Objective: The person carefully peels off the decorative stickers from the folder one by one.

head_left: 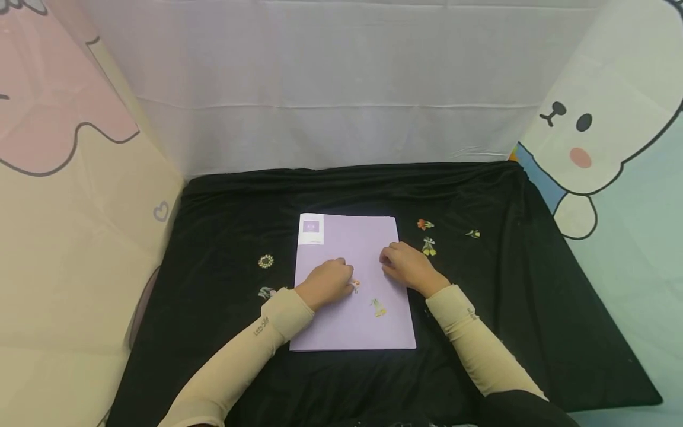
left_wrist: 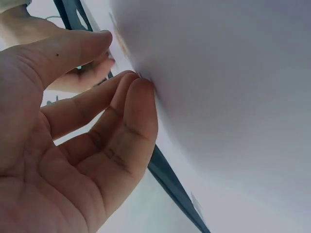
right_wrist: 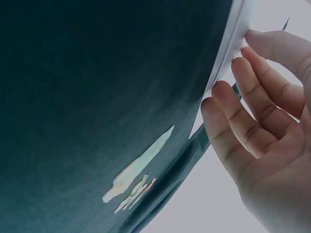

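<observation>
A flat lilac folder [head_left: 352, 237] with a white label [head_left: 311, 229] at its upper left lies on black cloth. My left hand [head_left: 328, 281] is over its middle, bent fingertips touching the surface beside a small orange flower sticker [head_left: 356, 283]. In the left wrist view the thumb [left_wrist: 92, 46] stands apart from the fingers, with nothing visible gripped. Below and right, a yellow flower sticker [head_left: 379, 308] is on the folder. My right hand [head_left: 412, 268] rests its fingertips on the folder near the right edge, fingers loosely bent and holding nothing visible.
Right of the folder lie a red flower cutout [head_left: 424, 224], a yellow flower cutout [head_left: 429, 247] and a smaller one [head_left: 473, 234]. A round wreath cutout [head_left: 265, 261] and a pinkish flower cutout [head_left: 267, 292] lie to the left. Black cloth [head_left: 224, 225] surrounds everything.
</observation>
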`<control>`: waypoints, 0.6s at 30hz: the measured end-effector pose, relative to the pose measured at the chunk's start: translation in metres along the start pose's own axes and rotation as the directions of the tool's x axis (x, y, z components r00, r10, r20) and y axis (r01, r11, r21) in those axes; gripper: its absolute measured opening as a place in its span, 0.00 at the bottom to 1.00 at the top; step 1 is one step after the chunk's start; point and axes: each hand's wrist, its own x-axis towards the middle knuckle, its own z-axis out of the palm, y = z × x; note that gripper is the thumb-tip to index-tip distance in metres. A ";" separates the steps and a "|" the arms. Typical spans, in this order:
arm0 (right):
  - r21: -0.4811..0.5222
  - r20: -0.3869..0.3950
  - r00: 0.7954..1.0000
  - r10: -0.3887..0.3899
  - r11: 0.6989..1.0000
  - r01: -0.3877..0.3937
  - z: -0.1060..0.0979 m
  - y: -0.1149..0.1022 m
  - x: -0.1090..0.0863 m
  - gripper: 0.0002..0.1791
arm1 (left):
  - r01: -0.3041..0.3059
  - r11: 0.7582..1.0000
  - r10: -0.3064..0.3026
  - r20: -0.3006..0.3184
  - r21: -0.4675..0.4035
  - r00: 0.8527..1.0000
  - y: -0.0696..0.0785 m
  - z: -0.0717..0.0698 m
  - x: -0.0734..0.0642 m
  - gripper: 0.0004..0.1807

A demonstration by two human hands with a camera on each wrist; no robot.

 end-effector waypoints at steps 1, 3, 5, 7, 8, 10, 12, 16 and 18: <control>0.001 -0.003 1.000 0.000 1.000 0.000 0.000 0.000 0.000 0.06 | -0.004 1.000 0.004 0.005 0.003 1.000 0.002 0.001 0.002 0.09; 0.005 -0.009 1.000 -0.005 1.000 0.005 0.000 0.000 -0.001 0.06 | -0.013 1.000 0.012 0.008 0.012 1.000 0.005 0.002 0.004 0.10; 0.007 -0.013 1.000 -0.015 1.000 0.015 0.000 0.000 -0.001 0.06 | -0.019 0.999 0.019 -0.003 0.027 1.000 0.007 0.003 0.005 0.10; 0.008 -0.014 1.000 -0.022 1.000 0.022 0.000 0.000 -0.002 0.05 | -0.024 0.999 0.025 -0.018 0.035 1.000 0.009 0.004 0.005 0.10; 0.008 -0.014 1.000 -0.024 1.000 0.024 0.000 0.000 -0.002 0.05 | -0.026 0.999 0.027 -0.021 0.039 0.999 0.009 0.005 0.005 0.09; 0.006 -0.016 1.000 -0.026 1.000 0.026 0.000 0.000 -0.002 0.05 | -0.026 0.999 0.027 -0.028 0.040 0.999 0.009 0.006 0.005 0.08; 0.003 -0.022 0.999 -0.029 1.000 0.029 -0.001 0.000 -0.002 0.05 | -0.018 0.999 0.019 -0.027 0.032 0.999 0.009 0.006 0.006 0.07; 0.000 -0.038 0.998 -0.042 0.999 0.042 -0.001 0.000 -0.002 0.06 | 0.009 1.000 -0.009 -0.012 0.018 1.000 0.009 0.007 0.010 0.08; 0.003 -0.039 0.998 -0.046 0.999 0.046 -0.001 0.001 -0.002 0.06 | 0.022 1.000 -0.022 0.005 0.008 1.000 0.009 0.007 0.011 0.09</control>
